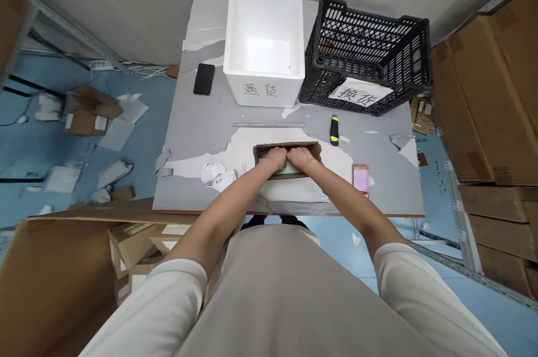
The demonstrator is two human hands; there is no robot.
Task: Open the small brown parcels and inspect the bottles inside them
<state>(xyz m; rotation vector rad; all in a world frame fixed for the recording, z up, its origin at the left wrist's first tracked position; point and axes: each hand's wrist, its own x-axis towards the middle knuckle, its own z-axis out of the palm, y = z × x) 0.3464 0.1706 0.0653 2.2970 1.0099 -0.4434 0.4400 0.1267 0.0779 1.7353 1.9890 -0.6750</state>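
Observation:
An opened cardboard box (318, 153) lies near the middle of the table, with a pale greenish thing (290, 168) visible inside it. Both of my hands reach into the box, side by side and almost touching. My left hand (276, 157) has its fingers curled down, and so does my right hand (300, 157). What the fingertips hold is hidden below the knuckles. Crumpled white paper (218, 176) lies left of the box. Off to the right are a black and yellow box cutter (334, 130) and a small pink packet (360, 179).
At the back of the table (185, 133) stand a white foam box (264, 88) and a black plastic crate (365, 71), both with handwritten labels. A black phone (204, 79) lies left of them. A large carton (54, 278) of smaller boxes is at lower left; stacked cartons (483, 99) stand right.

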